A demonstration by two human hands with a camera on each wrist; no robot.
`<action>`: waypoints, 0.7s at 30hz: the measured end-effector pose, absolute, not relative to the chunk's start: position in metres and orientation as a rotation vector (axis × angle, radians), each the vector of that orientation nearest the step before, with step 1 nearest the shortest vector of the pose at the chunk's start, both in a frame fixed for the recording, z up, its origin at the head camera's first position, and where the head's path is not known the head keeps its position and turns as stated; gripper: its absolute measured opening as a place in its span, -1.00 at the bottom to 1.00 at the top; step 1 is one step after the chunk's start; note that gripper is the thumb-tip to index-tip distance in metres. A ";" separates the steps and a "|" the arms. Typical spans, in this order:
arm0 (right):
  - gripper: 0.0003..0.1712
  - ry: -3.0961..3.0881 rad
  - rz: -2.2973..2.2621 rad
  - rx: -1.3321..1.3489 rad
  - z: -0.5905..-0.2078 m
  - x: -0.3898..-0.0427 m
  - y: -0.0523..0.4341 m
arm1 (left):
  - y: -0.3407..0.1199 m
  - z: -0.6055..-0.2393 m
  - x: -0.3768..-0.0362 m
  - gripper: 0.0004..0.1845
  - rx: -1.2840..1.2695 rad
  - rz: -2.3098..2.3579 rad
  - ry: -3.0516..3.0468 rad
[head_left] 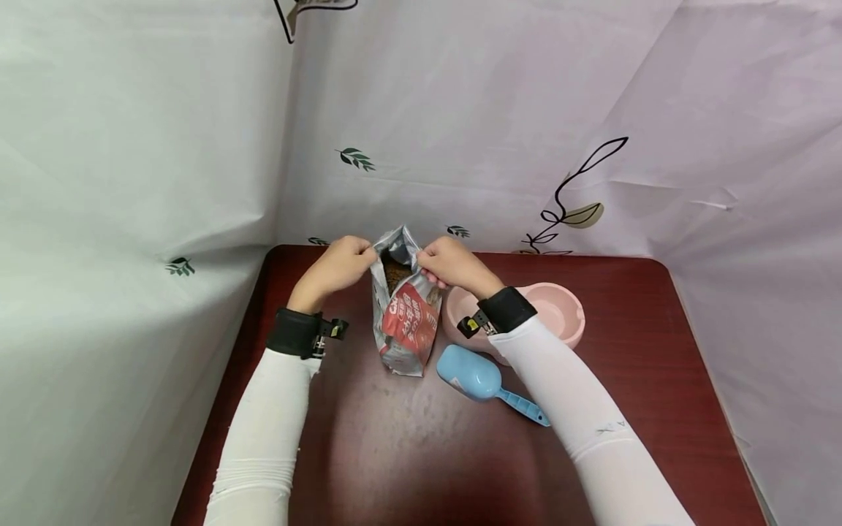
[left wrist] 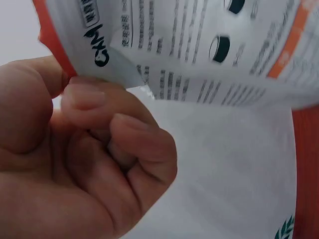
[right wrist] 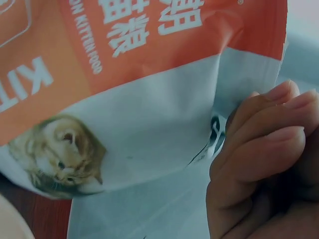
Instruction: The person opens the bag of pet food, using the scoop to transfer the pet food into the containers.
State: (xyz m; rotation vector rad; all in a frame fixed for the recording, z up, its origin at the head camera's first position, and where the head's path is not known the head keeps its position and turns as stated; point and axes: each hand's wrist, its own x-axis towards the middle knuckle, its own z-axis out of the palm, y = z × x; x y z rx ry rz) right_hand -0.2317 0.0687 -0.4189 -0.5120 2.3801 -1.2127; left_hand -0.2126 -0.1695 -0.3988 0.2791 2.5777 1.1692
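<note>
A silver-and-orange foil food bag (head_left: 413, 314), printed with a kitten, sits on the far left part of the dark red wooden table (head_left: 631, 380), its unsealed mouth turned up and far. The bare left hand (head_left: 337, 265) pinches the left edge of that mouth between thumb and fingers, while the bare right hand (head_left: 455, 263) grips the right edge with curled fingers. Between them the mouth gapes, showing brown kibble (head_left: 396, 275) inside. Right of the bag is a pink double bowl (head_left: 558, 310), partly hidden by the right forearm; just near of it lies a light blue plastic scoop (head_left: 475, 374), its handle pointing right and near, held by neither hand. The step in hand appears to be spreading the bag's top; the next move likely calls for one hand steadying an edge so the mouth stays wide.
</note>
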 end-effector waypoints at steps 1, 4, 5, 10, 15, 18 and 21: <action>-0.49 2.385 -1.217 -0.511 -0.419 -0.231 0.070 | -0.171 -0.398 -0.212 -0.65 0.257 1.182 2.569; -0.49 2.411 -1.222 -0.516 -0.421 -0.230 0.073 | -0.168 -0.395 -0.208 -0.65 0.184 1.196 2.543; -0.49 2.424 -1.217 -0.519 -0.421 -0.229 0.073 | -0.166 -0.395 -0.207 -0.64 0.162 1.200 2.530; -0.45 2.493 -1.163 -0.537 -0.420 -0.226 0.075 | -0.158 -0.393 -0.202 -0.53 0.176 1.163 2.510; -0.45 2.519 -1.159 -0.538 -0.421 -0.225 0.078 | -0.162 -0.391 -0.197 -0.49 0.193 1.187 2.519; -0.45 2.522 -1.179 -0.530 -0.423 -0.225 0.079 | -0.165 -0.391 -0.195 -0.49 0.191 1.185 2.540; -0.45 2.525 -1.185 -0.529 -0.423 -0.225 0.080 | -0.167 -0.391 -0.194 -0.49 0.196 1.189 2.558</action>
